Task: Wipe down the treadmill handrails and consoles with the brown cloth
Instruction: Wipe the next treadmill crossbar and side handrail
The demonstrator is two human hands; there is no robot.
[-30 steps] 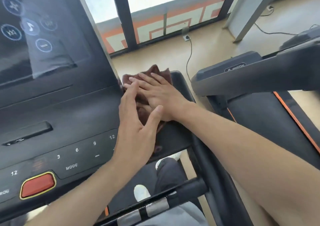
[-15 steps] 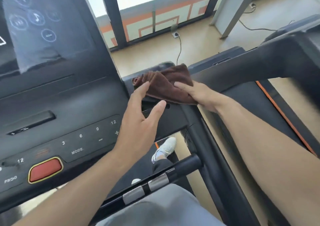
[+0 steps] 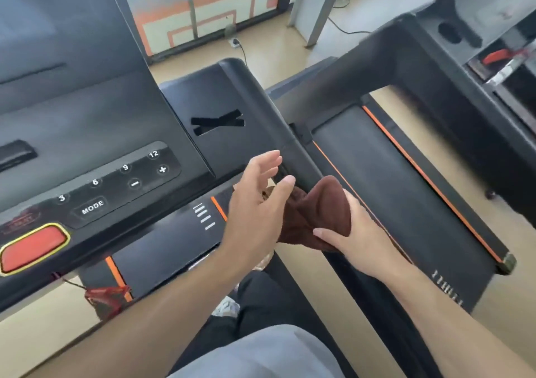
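1. Brown cloth [image 3: 317, 212] is sitting bunched over the black right handrail [image 3: 293, 148] of the treadmill, in the head view, just below and to the right of the console [image 3: 87, 134].
2. Right hand [image 3: 352, 237] is grasping the cloth from the right, its thumb lying across the lower fold and its fingers wrapping round the far side, where they are hidden.
3. Left hand [image 3: 256, 200] is hovering just left of the cloth with fingers straight and spread, released and holding nothing; whether its thumb is brushing the fabric I cannot tell.
4. Console is filling the upper left, showing numbered keys, a MODE key [image 3: 92, 207] and plus and minus keys.
5. Red stop button [image 3: 33, 247] with a yellow rim is sitting at the console's lower left edge, with a red clip [image 3: 104, 298] hanging beneath it.
6. Black tape cross [image 3: 219, 121] is lying on the flat panel between console and handrail.
7. Neighbouring treadmill [image 3: 406, 186], with orange stripes along its belt, is standing to the right.
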